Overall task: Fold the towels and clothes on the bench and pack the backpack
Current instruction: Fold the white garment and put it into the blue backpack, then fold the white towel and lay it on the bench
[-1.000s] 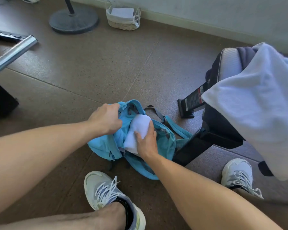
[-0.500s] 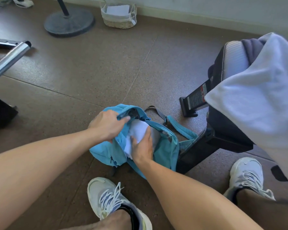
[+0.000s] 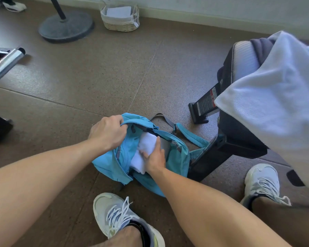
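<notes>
Soft daylight fills the room, brightest on the white towel [image 3: 268, 97] at right, which nearly washes out. Shadows on the floor [image 3: 96, 77] are faint. Wide-angle bending curves the edges.

bench leg sticker [image 3: 209, 99], print unreadable
</notes>
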